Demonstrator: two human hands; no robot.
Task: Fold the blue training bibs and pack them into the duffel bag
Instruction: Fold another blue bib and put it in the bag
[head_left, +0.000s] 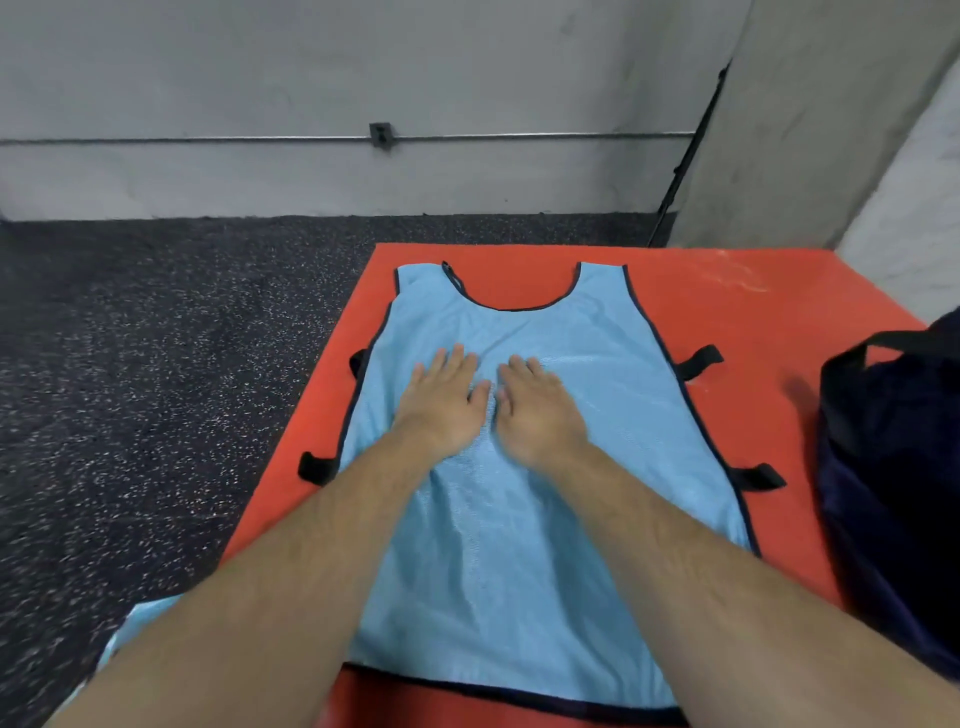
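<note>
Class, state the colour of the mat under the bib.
Orange-red mat, clearest in the head view, under the blue bib.

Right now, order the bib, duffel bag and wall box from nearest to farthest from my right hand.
From the head view:
1. Bib: directly under the right hand, touching it.
2. Duffel bag: off to the right.
3. Wall box: far ahead and leftward, on the wall.

Grey concrete wall (311, 62) behind, thin metal conduit (208, 139) running across it with small grey junction box (380, 135). Dark speckled rubber floor (156, 338). Flat orange-red mat (727, 322) on floor. Grey concrete pillar (805, 130) right.
</note>
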